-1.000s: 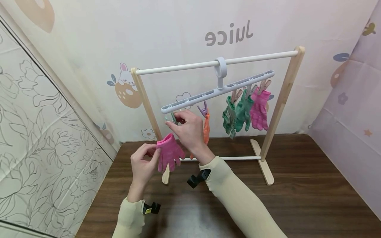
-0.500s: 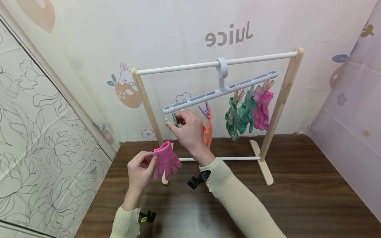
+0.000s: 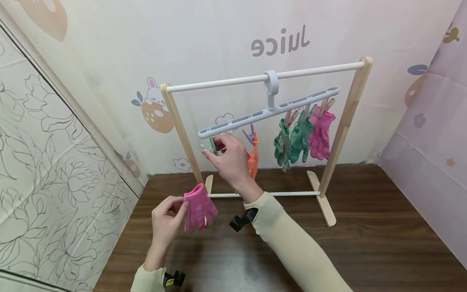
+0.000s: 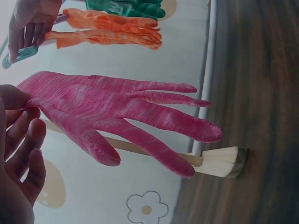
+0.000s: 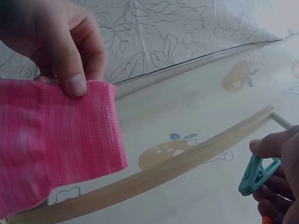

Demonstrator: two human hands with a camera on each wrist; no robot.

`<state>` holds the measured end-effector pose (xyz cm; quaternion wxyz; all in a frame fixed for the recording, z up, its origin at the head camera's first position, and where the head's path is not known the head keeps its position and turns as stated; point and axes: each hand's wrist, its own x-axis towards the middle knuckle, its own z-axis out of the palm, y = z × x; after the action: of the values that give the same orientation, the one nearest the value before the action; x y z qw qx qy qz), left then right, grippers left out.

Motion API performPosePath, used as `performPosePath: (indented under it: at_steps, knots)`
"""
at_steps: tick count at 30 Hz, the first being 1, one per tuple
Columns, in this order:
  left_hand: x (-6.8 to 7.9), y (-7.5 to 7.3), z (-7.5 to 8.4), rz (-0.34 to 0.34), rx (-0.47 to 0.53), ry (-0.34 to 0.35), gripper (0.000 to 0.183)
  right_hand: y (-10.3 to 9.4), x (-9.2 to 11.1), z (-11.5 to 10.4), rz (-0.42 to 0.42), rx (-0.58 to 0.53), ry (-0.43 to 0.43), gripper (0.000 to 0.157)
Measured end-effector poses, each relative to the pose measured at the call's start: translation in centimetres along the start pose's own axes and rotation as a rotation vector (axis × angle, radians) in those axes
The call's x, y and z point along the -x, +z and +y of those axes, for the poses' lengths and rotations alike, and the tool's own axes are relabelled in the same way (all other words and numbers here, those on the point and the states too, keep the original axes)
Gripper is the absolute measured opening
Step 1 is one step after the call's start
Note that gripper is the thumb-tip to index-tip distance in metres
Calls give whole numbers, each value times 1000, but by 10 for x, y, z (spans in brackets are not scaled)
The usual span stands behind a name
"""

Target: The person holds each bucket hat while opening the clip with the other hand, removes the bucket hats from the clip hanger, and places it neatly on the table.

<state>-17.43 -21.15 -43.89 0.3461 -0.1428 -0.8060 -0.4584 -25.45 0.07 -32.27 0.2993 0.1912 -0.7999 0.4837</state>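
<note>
My left hand (image 3: 166, 221) pinches a pink knit glove (image 3: 198, 207) by its cuff, near the lower left of the rack; the glove's fingers hang down. In the right wrist view, the thumb lies on the ribbed cuff (image 5: 81, 135). Under the left end of the grey hanger bar (image 3: 237, 121), my right hand (image 3: 231, 160) pinches a teal clothespin (image 5: 259, 175) between thumb and fingers. The glove is below the clothespin, apart from it. Orange gloves (image 4: 107, 30) hang just beyond the right hand, one by a purple clothespin (image 3: 250, 136).
On the hanger's right half hang green gloves (image 3: 300, 138) and another pink glove (image 3: 321, 136), held by clothespins. A wooden rack (image 3: 343, 134) with a white top rod (image 3: 317, 72) carries the hanger. It stands on a dark wood table (image 3: 379, 231), before a printed curtain (image 3: 204, 36).
My left hand has moved down and slightly left with the pink glove, away from the clothespin. The right hand stays almost in place, and the hanger has swung slightly.
</note>
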Motion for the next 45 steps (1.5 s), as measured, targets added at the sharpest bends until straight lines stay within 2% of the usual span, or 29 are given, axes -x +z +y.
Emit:
performPosePath:
  at_steps: [6,11,18,20,26,37,45]
  knots:
    - [10,-7,-4,-25,-3,-55,7,0,0,-2,-5,0,-6,33]
    - [15,-7,-1,-13,-12,-80,14,0,-1,-2,-8,-16,-2,33]
    - [20,-8,29,-8,-13,-53,16,-2,-1,-3,-8,-5,11,35]
    - [25,-9,26,-17,-13,-63,18,-1,-1,-3,-12,-8,13,35]
    - [39,-13,1,-79,6,-120,19,-1,-1,-4,-11,12,6,35]
    - [45,-18,-6,-200,49,-219,18,-3,-2,-6,2,53,0,34]
    - [48,-18,-15,-216,38,-334,12,-3,-1,-7,7,63,-6,34]
